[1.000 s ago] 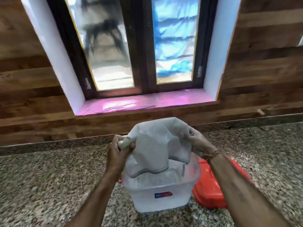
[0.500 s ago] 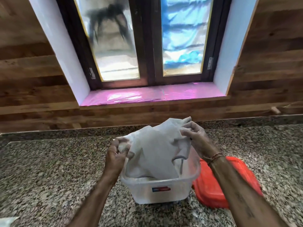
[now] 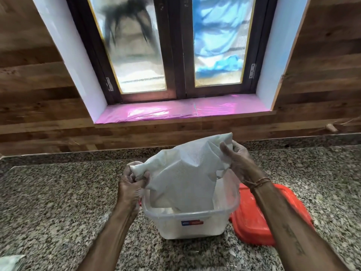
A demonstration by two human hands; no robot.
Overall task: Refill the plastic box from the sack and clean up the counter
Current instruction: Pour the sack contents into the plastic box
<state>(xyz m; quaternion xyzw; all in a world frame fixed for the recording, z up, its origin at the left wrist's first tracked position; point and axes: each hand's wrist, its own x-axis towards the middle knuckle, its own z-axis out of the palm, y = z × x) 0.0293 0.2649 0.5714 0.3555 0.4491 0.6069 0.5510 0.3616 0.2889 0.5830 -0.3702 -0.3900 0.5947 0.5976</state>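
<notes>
Fingers (image 3: 143, 178) of the left hand (image 3: 130, 190) curled tight round a bunched corner of the white sack (image 3: 183, 178), forearm rising from the lower edge. Right hand (image 3: 240, 163) higher and farther out, pinching the sack's other top corner, thread band at the wrist. Sack held up between both hands, lower end hanging inside the clear plastic box (image 3: 192, 226) on the speckled counter (image 3: 48, 202). White stuff low in the box, dim through the wall; sack's lower end hidden there. Red lid (image 3: 252, 222) flat just right of the box, partly behind the right forearm. Beyond, pink sill (image 3: 175, 111) under a dark-framed window.
</notes>
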